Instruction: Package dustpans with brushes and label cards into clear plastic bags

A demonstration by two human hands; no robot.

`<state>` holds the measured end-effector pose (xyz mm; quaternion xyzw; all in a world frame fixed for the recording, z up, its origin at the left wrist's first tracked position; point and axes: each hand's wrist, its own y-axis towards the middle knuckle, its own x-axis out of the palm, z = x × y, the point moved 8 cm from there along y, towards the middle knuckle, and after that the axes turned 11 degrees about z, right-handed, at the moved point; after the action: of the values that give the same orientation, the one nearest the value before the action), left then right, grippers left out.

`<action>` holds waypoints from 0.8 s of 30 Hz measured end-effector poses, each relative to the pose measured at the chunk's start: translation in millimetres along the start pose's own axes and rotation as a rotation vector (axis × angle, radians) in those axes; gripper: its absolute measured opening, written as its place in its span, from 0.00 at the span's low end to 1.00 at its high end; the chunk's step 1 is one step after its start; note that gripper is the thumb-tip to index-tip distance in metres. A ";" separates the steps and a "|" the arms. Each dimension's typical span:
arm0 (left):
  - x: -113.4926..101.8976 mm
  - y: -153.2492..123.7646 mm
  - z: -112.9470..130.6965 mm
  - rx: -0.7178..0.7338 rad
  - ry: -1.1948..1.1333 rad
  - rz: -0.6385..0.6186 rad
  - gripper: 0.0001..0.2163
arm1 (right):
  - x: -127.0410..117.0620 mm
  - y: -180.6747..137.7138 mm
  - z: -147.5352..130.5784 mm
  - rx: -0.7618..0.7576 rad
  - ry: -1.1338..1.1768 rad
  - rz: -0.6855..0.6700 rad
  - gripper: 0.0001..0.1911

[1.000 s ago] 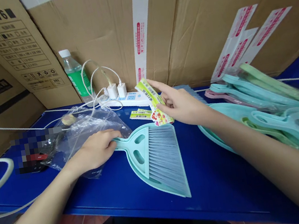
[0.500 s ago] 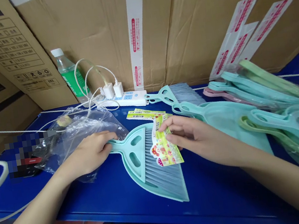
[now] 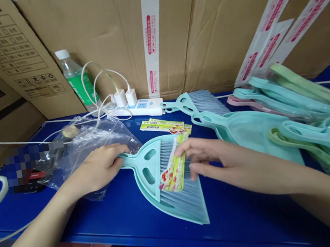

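Observation:
A teal hand brush nested in a teal dustpan (image 3: 147, 172) lies on the blue table (image 3: 129, 216) in front of me. My left hand (image 3: 99, 167) is closed around the handle at its left end. My right hand (image 3: 211, 162) pinches a yellow-green printed label card (image 3: 173, 166) and holds it down on the grey bristles. More label cards (image 3: 162, 125) lie flat on the table just behind.
A clear plastic bag (image 3: 88, 137) lies at the left. A power strip (image 3: 140, 108) with chargers and a water bottle (image 3: 75, 81) stand at the back before cardboard boxes. Another brush (image 3: 196, 102), a dustpan (image 3: 247, 127) and bagged sets (image 3: 317, 116) fill the right.
My right hand brought the label card down from near the power strip onto the brush bristles and turned it more lengthwise. My left hand stayed on the handle.

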<state>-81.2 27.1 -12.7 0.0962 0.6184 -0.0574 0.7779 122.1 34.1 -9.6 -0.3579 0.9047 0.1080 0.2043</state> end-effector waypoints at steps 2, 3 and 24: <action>0.1 -0.1 0.7 -0.001 -0.005 -0.006 0.17 | 3.6 -0.3 3.9 0.009 -0.097 -0.028 0.10; 0.1 -0.1 1.0 -0.002 -0.005 -0.008 0.17 | 3.8 0.1 4.6 0.008 -0.137 -0.022 0.10; 0.8 -0.3 -0.9 -0.012 0.019 -0.008 0.17 | 0.7 2.6 8.2 0.076 -0.133 -0.100 0.22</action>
<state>-81.9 27.0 -13.7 0.0896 0.6264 -0.0558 0.7723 122.3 38.3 -17.1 -0.3866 0.8735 0.0869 0.2827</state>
